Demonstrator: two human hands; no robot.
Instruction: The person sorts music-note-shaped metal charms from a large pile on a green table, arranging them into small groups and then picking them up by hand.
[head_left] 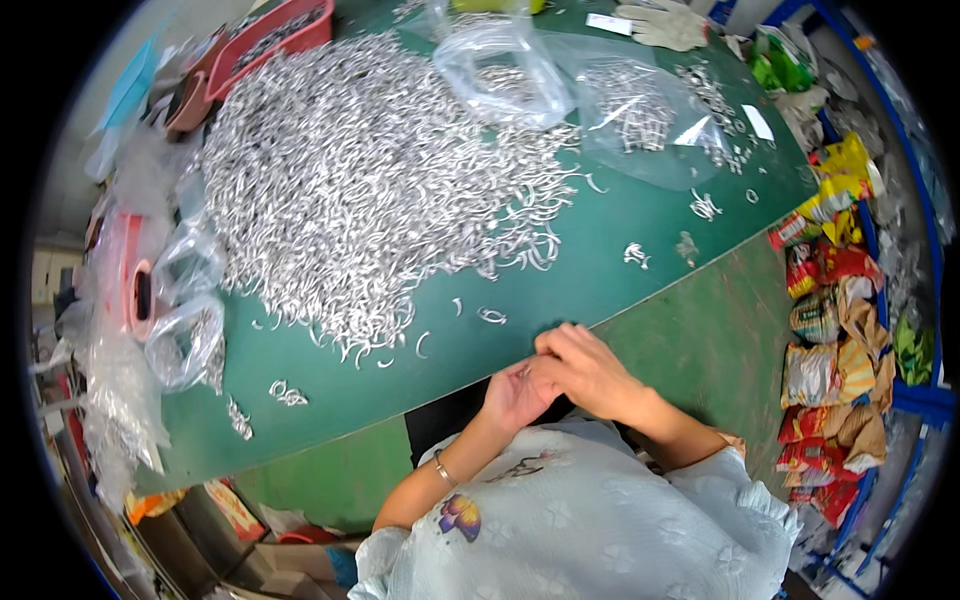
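Observation:
My left hand [513,397] is turned palm up at the table's near edge, its fingers curled in and partly covered by my other hand. Over its fingertips bends my right hand [588,372], with fingers closed in a pinch. Whatever lies between them is too small or hidden to make out. Just beyond, a linked pair of curved silver metal pieces [492,315] rests on the green table [440,360]. A large heap of similar curved metal pieces [340,180] spreads across the table's left and middle.
Clear plastic bags [640,115] with metal pieces lie at the far right. A pink basket [270,45] stands at the far left; more plastic bags [185,340] line the left edge. Small clusters [288,393] sit near the front. Colourful packets [815,375] hang along a blue rack [925,400].

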